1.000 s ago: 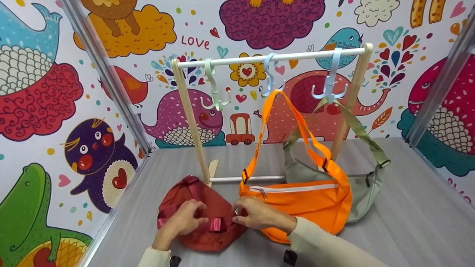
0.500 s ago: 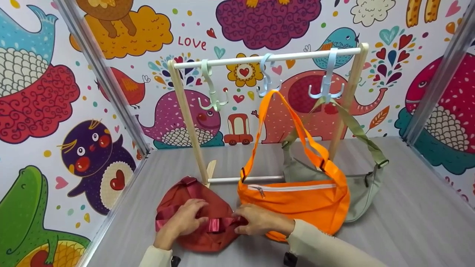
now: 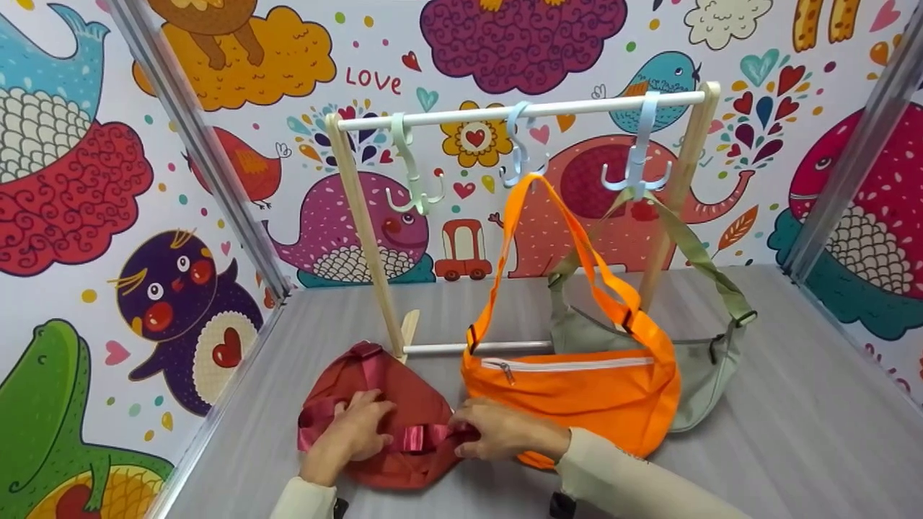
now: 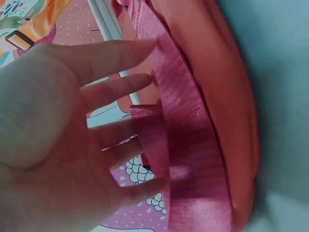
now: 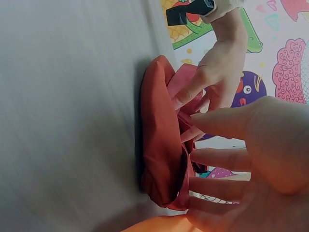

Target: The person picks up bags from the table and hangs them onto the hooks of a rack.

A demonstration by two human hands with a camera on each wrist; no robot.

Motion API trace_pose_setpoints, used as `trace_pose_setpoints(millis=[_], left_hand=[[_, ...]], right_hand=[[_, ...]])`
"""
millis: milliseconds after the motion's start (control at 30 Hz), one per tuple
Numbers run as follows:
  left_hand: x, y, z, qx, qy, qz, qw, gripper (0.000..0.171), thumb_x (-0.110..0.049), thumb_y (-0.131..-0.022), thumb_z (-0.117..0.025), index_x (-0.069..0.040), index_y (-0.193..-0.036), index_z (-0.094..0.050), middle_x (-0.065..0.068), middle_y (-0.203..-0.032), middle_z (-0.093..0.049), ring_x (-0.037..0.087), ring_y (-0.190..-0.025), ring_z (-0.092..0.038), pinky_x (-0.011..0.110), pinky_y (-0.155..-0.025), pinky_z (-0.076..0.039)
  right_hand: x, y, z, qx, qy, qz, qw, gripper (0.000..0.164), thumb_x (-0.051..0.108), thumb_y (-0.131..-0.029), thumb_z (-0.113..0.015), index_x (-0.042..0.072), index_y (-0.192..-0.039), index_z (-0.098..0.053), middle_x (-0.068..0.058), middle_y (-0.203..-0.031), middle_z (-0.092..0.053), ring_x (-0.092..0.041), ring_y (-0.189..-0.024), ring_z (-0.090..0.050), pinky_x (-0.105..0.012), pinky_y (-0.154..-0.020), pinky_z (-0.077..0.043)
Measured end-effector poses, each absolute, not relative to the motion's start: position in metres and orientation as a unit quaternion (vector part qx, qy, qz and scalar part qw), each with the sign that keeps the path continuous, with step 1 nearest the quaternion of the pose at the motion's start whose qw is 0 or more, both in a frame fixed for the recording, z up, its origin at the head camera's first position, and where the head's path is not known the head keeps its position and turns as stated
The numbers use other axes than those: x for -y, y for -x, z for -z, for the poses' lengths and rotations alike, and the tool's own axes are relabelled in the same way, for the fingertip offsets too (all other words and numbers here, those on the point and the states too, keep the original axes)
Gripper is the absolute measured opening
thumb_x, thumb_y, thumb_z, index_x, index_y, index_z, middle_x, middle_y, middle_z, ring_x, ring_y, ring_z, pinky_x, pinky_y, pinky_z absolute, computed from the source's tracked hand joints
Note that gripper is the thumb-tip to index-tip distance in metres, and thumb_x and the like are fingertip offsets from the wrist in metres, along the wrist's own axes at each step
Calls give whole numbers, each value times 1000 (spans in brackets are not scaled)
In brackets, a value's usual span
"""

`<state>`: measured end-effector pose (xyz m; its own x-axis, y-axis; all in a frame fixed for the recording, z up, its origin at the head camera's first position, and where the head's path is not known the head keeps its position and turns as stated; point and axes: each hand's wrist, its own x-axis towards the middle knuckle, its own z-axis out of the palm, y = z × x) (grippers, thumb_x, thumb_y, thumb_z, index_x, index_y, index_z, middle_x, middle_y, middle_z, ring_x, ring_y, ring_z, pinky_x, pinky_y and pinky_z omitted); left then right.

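A red crossbody bag lies on the table at the foot of the rack's left post. Its shiny dark-pink strap runs across the top. My left hand rests over the bag's left part, with fingers spread and fingertips against the strap in the left wrist view. At the bag's right end is my right hand. The right wrist view shows its extended fingers touching the strap edge, thumb apart from them. An orange bag hangs just beyond the right hand, from the middle hook.
A wooden rack with a white top bar stands behind the bags. On it are a pale green hook with nothing on it and a light blue hook bearing a grey-green bag. Cartoon-printed walls surround the table.
My right hand has shifted slightly down, and more of the pink strap shows beside it. My left hand has slid a little left on the red bag.
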<state>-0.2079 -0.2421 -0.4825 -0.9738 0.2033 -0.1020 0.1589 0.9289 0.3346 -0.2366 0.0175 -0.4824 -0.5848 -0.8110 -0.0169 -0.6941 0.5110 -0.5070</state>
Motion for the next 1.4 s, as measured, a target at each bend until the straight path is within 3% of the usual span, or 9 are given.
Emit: trace_pose_setpoints(millis=[200, 400, 567, 700, 833, 933, 1033, 1133, 1400], left_hand=[[243, 207, 482, -981, -83, -154, 83, 16, -15, -78, -82, -11, -88, -70, 20, -130, -52, 38, -123, -42, 65, -96, -27], [245, 206, 478, -979, -63, -148, 128, 24, -20, -74, -86, -16, -71, -63, 18, -132, -50, 38, -127, -36, 67, -102, -21], [244, 202, 473, -976, -92, -175, 88, 30, -15, -74, -86, -17, -63, -58, 19, -133, -51, 40, -132, -37, 74, -105, -15], [244, 199, 466, -967, -139, -208, 56, 29, -14, -78, -82, -18, -64, -57, 17, -128, -54, 38, -129, -41, 74, -103, -16], [243, 197, 458, -954, -178, -236, 59, 25, -17, -86, -76, -17, -73, -55, 3, -95, -59, 24, -99, -54, 60, -93, -28], [240, 197, 453, -943, -199, -255, 74, 20, -18, -92, -70, -17, -79, -55, -7, -74, -52, 11, -75, -50, 44, -81, -33], [236, 199, 449, -930, -218, -282, 93, 14, -17, -95, -65, -15, -84, -56, -8, -72, -53, 5, -67, -48, 30, -71, -38], [231, 201, 446, -915, -232, -311, 113, 10, -15, -97, -63, -13, -88, -59, -6, -74, -56, 5, -66, -50, 25, -61, -43], [215, 203, 433, -911, -228, -311, 147, 7, -20, -97, -63, -16, -93, -65, -7, -76, -58, 8, -69, -52, 23, -63, -46]], right_hand=[[-16, 236, 484, -852, 451, 222, 142, 32, 20, -87, -74, 10, -118, -68, 1, -106, -63, -11, -98, -54, -24, -88, -44], [-12, 230, 488, -864, 442, 211, 115, 36, 13, -82, -78, 9, -117, -69, -1, -110, -61, -13, -104, -51, -25, -90, -43], [-10, 228, 489, -876, 417, 222, 98, 40, 9, -81, -77, 8, -121, -69, -5, -117, -60, -18, -107, -49, -26, -91, -44], [-12, 230, 486, -876, 403, 249, 87, 41, 6, -82, -76, 8, -122, -68, -6, -109, -61, -14, -96, -44, -23, -82, -41], [-15, 232, 483, -873, 406, 259, 81, 44, 7, -79, -77, 7, -122, -67, -6, -104, -58, -13, -92, -44, -23, -80, -39], [-16, 233, 481, -872, 404, 257, 96, 49, 13, -78, -80, 7, -125, -65, -3, -101, -54, -11, -90, -46, -23, -79, -40], [-16, 233, 479, -874, 400, 254, 106, 54, 23, -79, -82, 10, -129, -64, 0, -102, -52, -9, -88, -46, -22, -78, -39], [-15, 232, 479, -874, 402, 253, 101, 56, 31, -80, -81, 14, -130, -64, 3, -103, -50, -8, -90, -45, -23, -79, -36], [-10, 228, 478, -865, 407, 280, 83, 50, 32, -83, -79, 14, -127, -65, 1, -114, -52, -13, -101, -44, -27, -81, -33]])
